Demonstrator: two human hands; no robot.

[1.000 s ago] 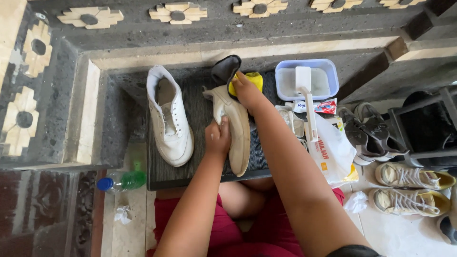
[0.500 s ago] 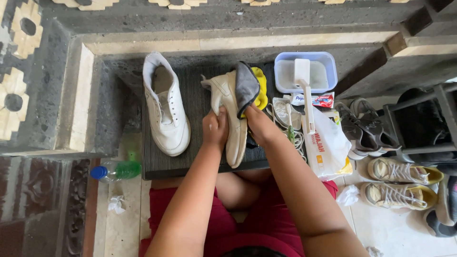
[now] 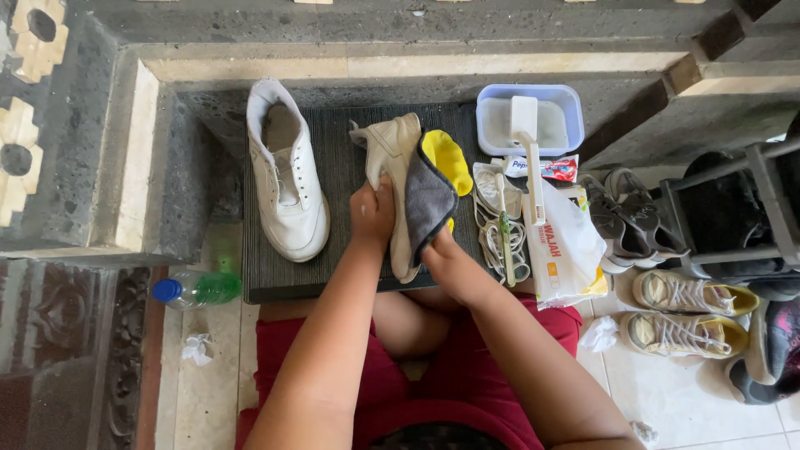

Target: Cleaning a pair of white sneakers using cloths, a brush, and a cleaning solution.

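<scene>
My left hand (image 3: pixel 372 212) grips a cream sneaker (image 3: pixel 392 150) lying on its side on a dark ribbed mat (image 3: pixel 350 158). My right hand (image 3: pixel 442 254) presses a grey and yellow cloth (image 3: pixel 429 192) against the shoe's side, near the heel end. The cloth drapes over the sneaker and hides part of it. A second white sneaker (image 3: pixel 287 179) stands upright on the mat to the left, untouched.
A blue tub (image 3: pixel 529 121) with a white brush (image 3: pixel 527 150), a tube (image 3: pixel 542 169), loose laces (image 3: pixel 497 225) and a white packet (image 3: pixel 567 246) lie to the right. A shoe rack (image 3: pixel 733 217) and several shoes stand further right. A green bottle (image 3: pixel 196 289) lies left of my knees.
My right hand with the cloth has slid down the cream sneaker from the toe end toward me. My left hand stays on the shoe.
</scene>
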